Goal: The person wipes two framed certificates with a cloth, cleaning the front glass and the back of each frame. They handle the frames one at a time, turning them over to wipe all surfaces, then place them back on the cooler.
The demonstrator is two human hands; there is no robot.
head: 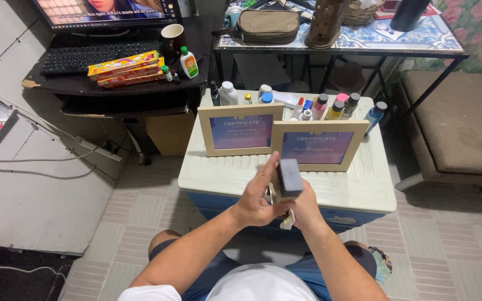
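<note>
In the head view, low in the middle of the frame, both hands meet over the near edge of a white cooler lid (218, 178) that serves as the worktop. The left hand (256, 200) and the right hand (303, 207) together clasp a small dark block (289, 177), held upright between them; a pale scrap (287, 221) shows under the right hand. Just beyond, in the centre of the frame, two framed certificates (240, 129) (314, 146) stand side by side, a row of paint bottles (330, 106) behind them. I judge the step to be handling or opening the block. Any next move calls for a steady two-handed grip, clear of the frames.
</note>
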